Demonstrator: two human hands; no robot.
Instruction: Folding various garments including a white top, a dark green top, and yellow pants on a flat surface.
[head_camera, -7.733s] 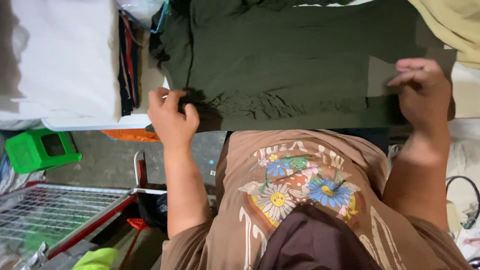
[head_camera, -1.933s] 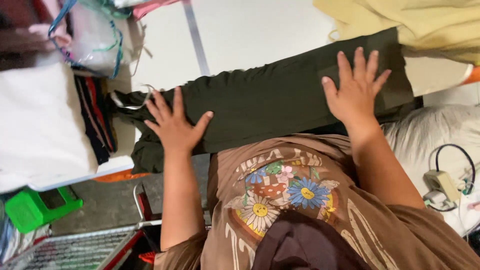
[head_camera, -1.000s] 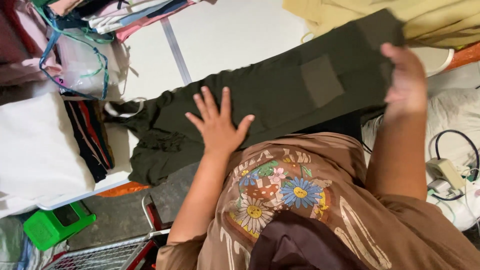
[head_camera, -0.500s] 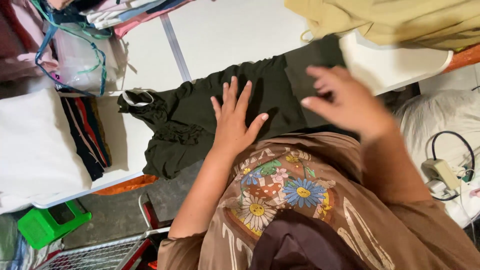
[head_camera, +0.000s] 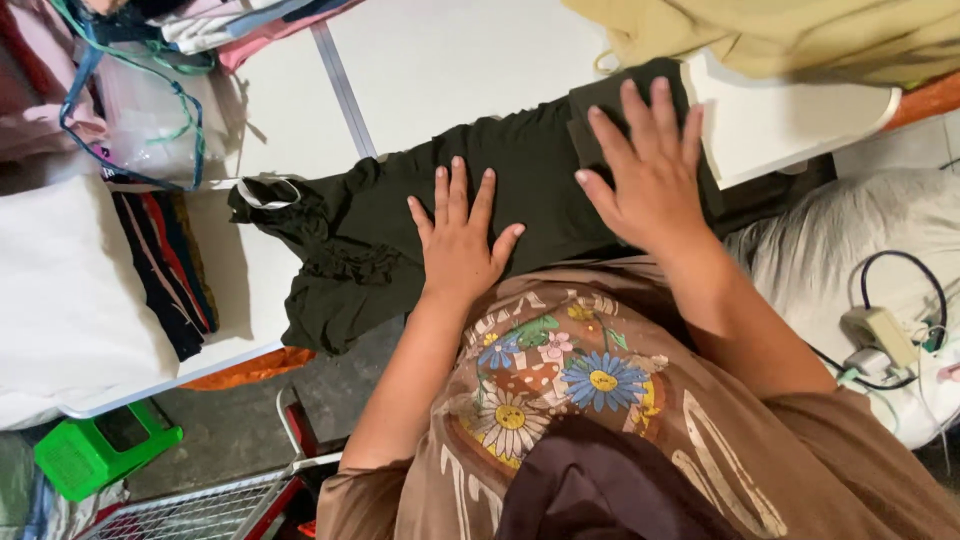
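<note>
Hands lay flat, palms down and fingers spread, on a dark green garment (head_camera: 520, 185) stretched across the near edge of a white table (head_camera: 470, 60); neither hand gripped anything. Left hand (head_camera: 458, 240) pressed the middle of the cloth, its fingers pointing away from the body; right hand (head_camera: 650, 170) lay just beside it, to its right and slightly farther from the body, on a doubled-over end of the same garment, where the fabric showed a squared, folded edge. Beyond the left hand, further to its left, the garment bunched into gathered ruffles with a pale loop at its far end, and part of it hung over the table edge. Further left again sat a folded white cloth (head_camera: 70, 300), with a stack of dark striped fabrics (head_camera: 165, 270) between it and the garment; above these, well apart from the left hand, lay a clear plastic bag (head_camera: 150, 110) with blue-green handles. Beyond the right hand's fingertips, near but not touching, lay a heap of pale yellow cloth (head_camera: 800, 35). Right of the right forearm, off the table, a white power adapter (head_camera: 880, 335) with a black cable rested on pale bedding. Below the left elbow stood a green plastic stool (head_camera: 95, 455) and a wire rack (head_camera: 190, 510) with a red frame; the person's brown printed shirt (head_camera: 600, 400) filled the foreground.
</note>
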